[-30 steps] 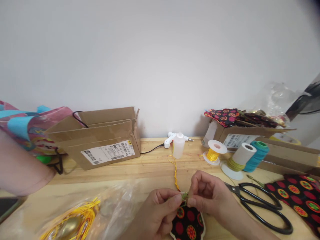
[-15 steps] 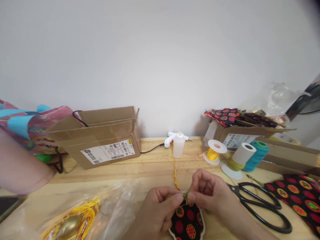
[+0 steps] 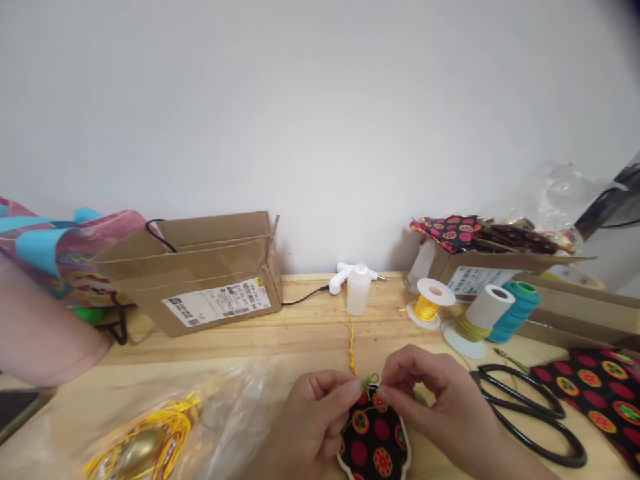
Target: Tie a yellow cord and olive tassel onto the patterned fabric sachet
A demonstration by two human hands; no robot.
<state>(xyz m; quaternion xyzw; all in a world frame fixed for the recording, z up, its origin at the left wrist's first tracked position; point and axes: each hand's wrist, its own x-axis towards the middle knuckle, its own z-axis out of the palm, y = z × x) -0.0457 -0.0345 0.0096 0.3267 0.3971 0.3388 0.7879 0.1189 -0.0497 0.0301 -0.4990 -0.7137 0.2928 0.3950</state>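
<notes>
A dark pouch-like fabric piece (image 3: 374, 437) with red and orange flower motifs and a pale border lies at the bottom middle. At its top edge sits a small looped knot of thin green cord (image 3: 370, 381). My left hand (image 3: 320, 413) pinches the green cord at the left of the knot, thumb against forefinger. Close by on the right, my right hand (image 3: 433, 393) is also closed in a pinch on the cord, its fingertips over the fabric's top edge. A twisted yellow cord (image 3: 351, 343) runs up from the piece's top across the table.
Black-handled scissors (image 3: 530, 407) lie right of my right hand, beside patterned fabric (image 3: 595, 393). Behind stand a yellow cord spool (image 3: 427, 310), a green cord spool (image 3: 475, 327), teal thread (image 3: 515, 317) and a white bottle (image 3: 358, 293). A plastic bag (image 3: 235, 407) and cardboard box (image 3: 200, 280) are left.
My hands have drawn slightly apart, the right one moving a little right and down. The green loops at the fabric's top now show between my fingertips.
</notes>
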